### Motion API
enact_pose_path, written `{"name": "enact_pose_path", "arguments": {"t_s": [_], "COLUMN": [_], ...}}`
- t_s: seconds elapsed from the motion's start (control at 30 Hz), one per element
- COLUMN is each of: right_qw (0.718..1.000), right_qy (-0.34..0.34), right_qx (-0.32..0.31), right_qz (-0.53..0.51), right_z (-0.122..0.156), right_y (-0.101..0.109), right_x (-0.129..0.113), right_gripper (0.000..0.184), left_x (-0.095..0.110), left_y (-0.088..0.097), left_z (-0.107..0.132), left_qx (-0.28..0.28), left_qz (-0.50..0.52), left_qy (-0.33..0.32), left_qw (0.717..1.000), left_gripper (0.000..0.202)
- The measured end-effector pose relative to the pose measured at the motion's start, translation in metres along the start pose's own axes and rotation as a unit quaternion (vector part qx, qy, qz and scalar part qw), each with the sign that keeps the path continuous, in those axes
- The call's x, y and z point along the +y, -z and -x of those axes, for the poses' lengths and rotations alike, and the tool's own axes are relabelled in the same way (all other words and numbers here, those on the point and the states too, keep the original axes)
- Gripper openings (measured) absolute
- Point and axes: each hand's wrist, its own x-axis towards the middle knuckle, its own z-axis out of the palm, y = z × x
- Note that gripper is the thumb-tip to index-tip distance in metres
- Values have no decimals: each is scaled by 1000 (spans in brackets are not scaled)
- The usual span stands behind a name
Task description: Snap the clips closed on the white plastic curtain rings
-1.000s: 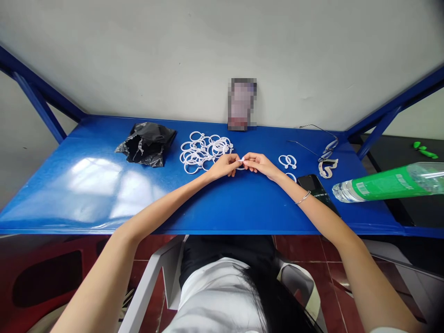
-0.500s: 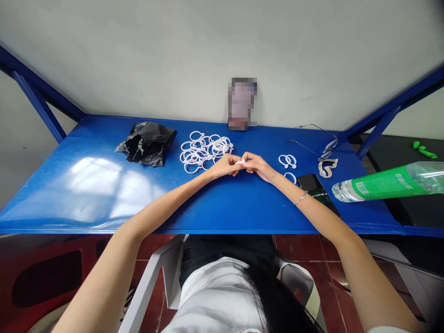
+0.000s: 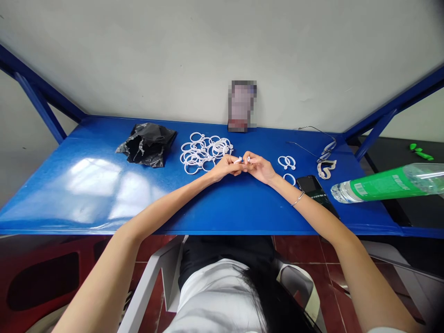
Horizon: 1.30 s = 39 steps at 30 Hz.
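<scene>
Fingers (image 3: 233, 163): I am pinching a white ring (image 3: 243, 160), fingertips closed on it.
Hands: my left hand (image 3: 225, 167) and right hand (image 3: 260, 168) are meeting over the blue table (image 3: 222, 203).
Ring: hanging just beside the ring pile (image 3: 204, 150).

1. A blue table (image 3: 86, 194) stands against a pale wall (image 3: 156, 55).
2. A crumpled black plastic bag (image 3: 147, 144) lies at the table's back left.
3. A small upright card (image 3: 242, 106), blurred, leans on the wall.
4. Thin-framed glasses (image 3: 324, 147) lie at the back right, with a beige heart-shaped clip (image 3: 326, 169) just beside them.
5. A dark phone (image 3: 312, 185) lies flat near a clear bottle (image 3: 385, 185) with a green label, which lies on its side.
</scene>
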Motion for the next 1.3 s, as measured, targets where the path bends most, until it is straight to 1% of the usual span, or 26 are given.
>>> {"name": "enact_pose_path", "arguments": {"t_s": [0.13, 0.2, 0.3, 0.37, 0.4, 0.43, 0.47, 0.53, 0.6, 0.67, 0.7, 0.77, 0.8, 0.87, 0.9, 0.97, 1.07, 1.13, 1.2, 1.3], "right_qw": [1000, 999, 995, 982, 969, 948, 918, 840, 763, 693, 661, 604, 581, 546, 535, 524, 522, 527, 539, 565], "right_qy": [-22, -20, 17, 56, 81, 109, 135, 162, 133, 70, 36, -32, -61, -106, -122, -141, -168, -191, -200, -174], "right_qx": [-21, -24, -12, 1, 8, 18, 33, 84, 159, 231, 262, 301, 314, 327, 332, 333, 317, 295, 271, 244], "right_qz": [6, 30, 100, 178, 234, 300, 372, 511, 612, 679, 702, 737, 749, 764, 767, 771, 774, 774, 772, 769], "right_z": [1, 0, 0, 1, 2, 3, 5, 8, 11, 14, 16, 18, 20, 22, 23, 24, 24, 23, 21, 19], "right_y": [5, 9, 16, 20, 22, 24, 26, 33, 43, 54, 59, 68, 72, 77, 79, 81, 82, 82, 81, 77], "right_x": [0, 0, -1, -4, -6, -9, -13, -22, -32, -42, -47, -54, -56, -57, -57, -56, -55, -54, -53, -49], "right_gripper": [16, 17, 21, 23, 24, 24, 24, 23, 22, 20, 20, 21, 23, 27, 29, 31, 32, 31, 28, 24], "left_x": [-1, -2, -4, -5, -5, -6, -7, -9, -11, -12, -12, -13, -14, -15, -15, -16, -16, -15, -15, -16], "left_y": [4, 6, 8, 8, 8, 8, 8, 9, 10, 12, 13, 15, 17, 20, 21, 22, 23, 23, 22, 20], "left_z": [1, 2, 2, 3, 3, 3, 3, 3, 2, 0, -1, -2, -2, -2, -2, -2, -1, -1, -1, -1], "left_qx": [-9, -1, 33, 65, 83, 100, 113, 137, 157, 177, 187, 208, 218, 230, 234, 236, 237, 239, 241, 239], "left_qz": [-34, -43, -70, -149, -207, -271, -337, -458, -559, -631, -656, -684, -689, -687, -683, -677, -686, -696, -698, -689], "left_qy": [0, -10, -31, -62, -82, -104, -125, -154, -165, -160, -157, -153, -150, -140, -134, -127, -125, -122, -123, -135], "left_qw": [999, 999, 997, 985, 971, 952, 926, 865, 798, 738, 714, 682, 674, 675, 679, 685, 676, 666, 663, 671], "left_gripper": [33, 32, 30, 29, 29, 29, 28, 27, 25, 27, 29, 30, 31, 31, 32, 33, 33, 32, 33, 35]}}
